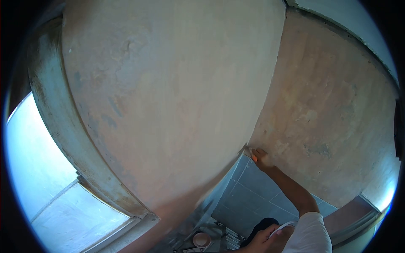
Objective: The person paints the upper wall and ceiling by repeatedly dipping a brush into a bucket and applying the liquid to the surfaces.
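Observation:
My right hand is raised to the inside corner where two plastered walls meet. Its fingers are closed on a small orange-handled tool, whose tip is too small to make out against the corner. Low in the view, my left hand is curled round something with a curved white edge, held close to the body; the rest of it is mostly hidden. The large plastered wall fills the middle, and a second, browner plastered wall stands to the right.
Grey tiles run below the corner. A round pinkish container and cluttered items stand beneath me. At left, a worn frame borders a bright opening. A ledge lies at lower right.

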Demonstrator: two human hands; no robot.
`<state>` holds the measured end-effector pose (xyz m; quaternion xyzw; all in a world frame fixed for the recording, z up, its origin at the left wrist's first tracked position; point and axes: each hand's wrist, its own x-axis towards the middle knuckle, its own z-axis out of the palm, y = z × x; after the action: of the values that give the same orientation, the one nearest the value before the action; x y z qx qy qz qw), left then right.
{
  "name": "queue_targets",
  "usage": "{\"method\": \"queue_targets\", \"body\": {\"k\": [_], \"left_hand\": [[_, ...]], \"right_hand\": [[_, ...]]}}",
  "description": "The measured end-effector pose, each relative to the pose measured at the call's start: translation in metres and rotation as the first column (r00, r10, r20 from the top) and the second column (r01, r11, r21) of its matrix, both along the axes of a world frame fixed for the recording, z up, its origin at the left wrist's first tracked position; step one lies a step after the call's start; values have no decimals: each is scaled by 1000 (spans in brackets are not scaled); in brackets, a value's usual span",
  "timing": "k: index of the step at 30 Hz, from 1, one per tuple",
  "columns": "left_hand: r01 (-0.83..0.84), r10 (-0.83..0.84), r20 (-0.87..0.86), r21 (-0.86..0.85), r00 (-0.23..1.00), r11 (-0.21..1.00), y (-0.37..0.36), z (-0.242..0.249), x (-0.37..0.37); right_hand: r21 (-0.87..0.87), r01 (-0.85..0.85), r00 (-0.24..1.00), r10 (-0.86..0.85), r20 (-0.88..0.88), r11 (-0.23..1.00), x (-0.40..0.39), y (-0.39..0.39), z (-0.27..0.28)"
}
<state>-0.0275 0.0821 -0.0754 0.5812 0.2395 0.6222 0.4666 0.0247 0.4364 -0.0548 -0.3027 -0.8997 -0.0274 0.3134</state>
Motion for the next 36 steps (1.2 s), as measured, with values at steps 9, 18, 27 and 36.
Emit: {"method": "queue_targets", "body": {"k": [9, 18, 27, 36], "left_hand": [[-110, 105, 40, 135, 994, 985, 2, 0, -1], [119, -116, 26, -134, 993, 984, -8, 31, 7], [287, -271, 95, -292, 958, 912, -42, 42, 41], [277, -263, 90, -239, 961, 931, -52, 53, 63]], "right_hand": [[315, 93, 996, -92, -20, 944, 7, -28, 50], [-162, 135, 535, -209, -819, 978, 150, -132, 132], [-498, 487, -159, -488, -858, 717, 320, -380, -9], [-608, 630, -355, -517, -779, 483, 362, -522, -185]]}}
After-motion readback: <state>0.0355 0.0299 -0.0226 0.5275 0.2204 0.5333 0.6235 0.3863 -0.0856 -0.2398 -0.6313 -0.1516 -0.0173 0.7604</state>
